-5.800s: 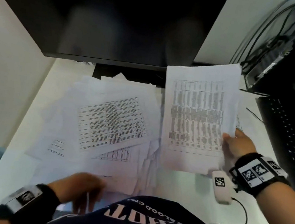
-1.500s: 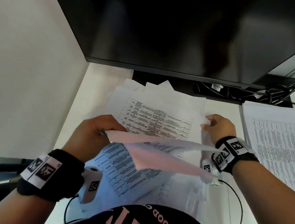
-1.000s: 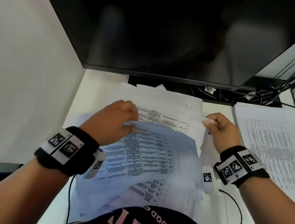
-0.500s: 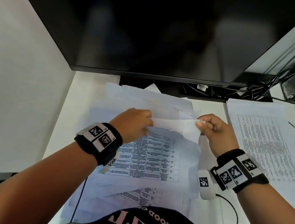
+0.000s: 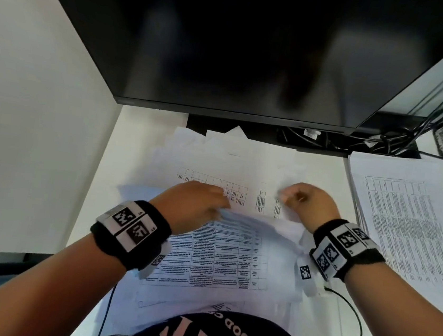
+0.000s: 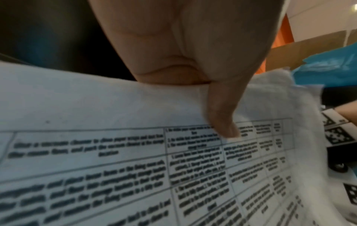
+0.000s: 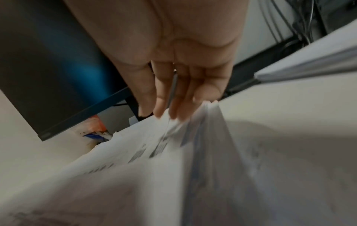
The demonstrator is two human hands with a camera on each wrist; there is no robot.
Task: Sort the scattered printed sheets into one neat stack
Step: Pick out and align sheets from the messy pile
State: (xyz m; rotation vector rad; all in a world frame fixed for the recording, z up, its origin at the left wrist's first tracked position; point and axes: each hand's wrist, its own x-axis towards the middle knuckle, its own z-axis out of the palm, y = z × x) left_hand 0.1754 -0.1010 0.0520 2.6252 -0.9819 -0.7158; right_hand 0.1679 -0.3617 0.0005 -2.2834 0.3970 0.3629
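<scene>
While both hands, the left hand (image 5: 196,206) and right hand (image 5: 307,205), pinch a sheet (image 5: 233,252), gathering continues; next, it needs squaring onto the stack (image 5: 408,216) at the tabletop's right edge.

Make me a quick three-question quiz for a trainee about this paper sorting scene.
1. True or false: the neat stack lies on the side of the right hand.
2. Multiple choice: what is printed on the sheet under the left hand? A) a photo B) a table of text C) nothing
3. Fill in: behind the loose sheets stands a dark ____.

Key
1. True; it lies beyond the right hand, apart from the loose sheets.
2. B; the left thumb presses on its gridded rows.
3. Monitor.
</scene>
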